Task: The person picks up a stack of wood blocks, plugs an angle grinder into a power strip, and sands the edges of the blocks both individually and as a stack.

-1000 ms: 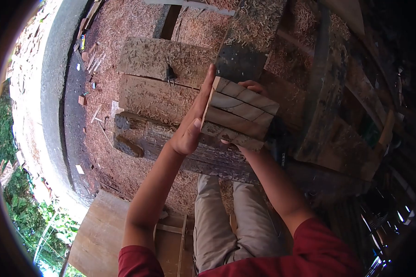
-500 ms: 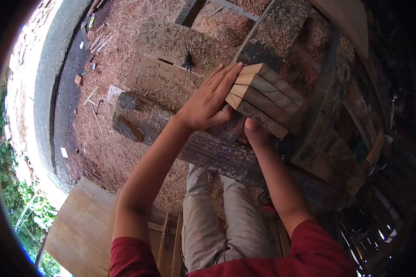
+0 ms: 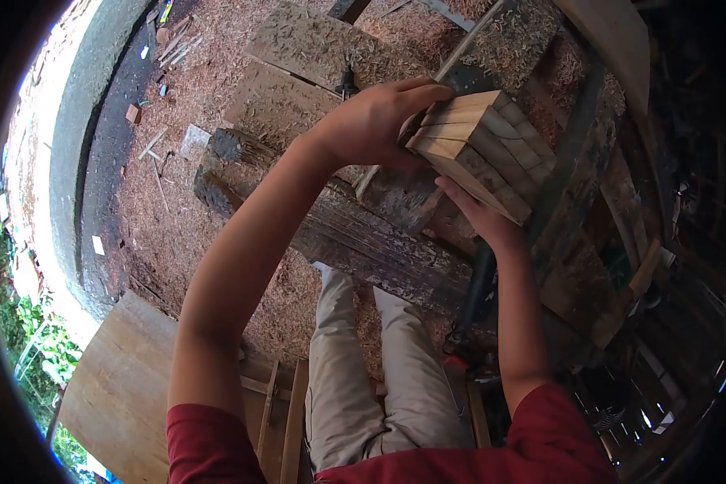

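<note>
Several squared wood blocks (image 3: 498,153) | right hand (image 3: 489,218) clasping them | left hand (image 3: 371,123) arched, grip unclear

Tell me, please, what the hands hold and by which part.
A stack of wooden blocks: left hand on its left side, right hand against its lower edge, grip partly hidden.

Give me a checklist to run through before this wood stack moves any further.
1. Left hand on the wood stack: ok, thumb and fingers spread at its end.
2. Right hand gripping firmly: cannot tell, partly hidden by the stack.
3. Pieces lying together: ok, side by side with thin dark seams.
4. Black plug out of any socket: ok, loose on the boards.
5. Boards free of wood shavings: not ok, shavings scattered there.
</note>
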`<state>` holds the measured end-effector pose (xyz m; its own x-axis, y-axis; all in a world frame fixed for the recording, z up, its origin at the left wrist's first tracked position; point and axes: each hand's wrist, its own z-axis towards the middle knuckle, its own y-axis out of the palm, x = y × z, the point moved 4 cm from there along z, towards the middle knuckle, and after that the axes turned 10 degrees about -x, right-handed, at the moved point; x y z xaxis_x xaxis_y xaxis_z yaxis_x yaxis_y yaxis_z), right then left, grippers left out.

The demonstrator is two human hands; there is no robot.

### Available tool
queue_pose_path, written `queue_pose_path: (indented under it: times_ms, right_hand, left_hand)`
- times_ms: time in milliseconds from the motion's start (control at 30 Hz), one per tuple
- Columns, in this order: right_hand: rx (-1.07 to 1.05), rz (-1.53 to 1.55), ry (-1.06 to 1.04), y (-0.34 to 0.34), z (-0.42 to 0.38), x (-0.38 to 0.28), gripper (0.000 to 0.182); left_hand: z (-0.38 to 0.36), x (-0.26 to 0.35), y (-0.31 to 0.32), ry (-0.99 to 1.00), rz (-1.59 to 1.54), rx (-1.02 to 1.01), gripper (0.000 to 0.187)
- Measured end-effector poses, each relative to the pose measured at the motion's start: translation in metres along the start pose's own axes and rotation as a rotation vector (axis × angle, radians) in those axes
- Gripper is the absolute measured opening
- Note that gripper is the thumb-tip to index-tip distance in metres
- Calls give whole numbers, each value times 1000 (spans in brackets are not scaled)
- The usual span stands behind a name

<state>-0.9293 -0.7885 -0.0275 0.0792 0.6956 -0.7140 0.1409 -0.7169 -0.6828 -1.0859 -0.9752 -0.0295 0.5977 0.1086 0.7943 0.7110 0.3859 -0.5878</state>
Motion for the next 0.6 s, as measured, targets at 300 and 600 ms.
queue_pose_path:
  times_ms: [300,600]
  right_hand:
    - [43,-162,-53,-2,-3,25,53]
    - [39,-172,-102,-13,0,1,56]
  left_hand:
    - [5,-4,-5,75,28,22,100]
    - [10,-11,0,62,-14,1,96]
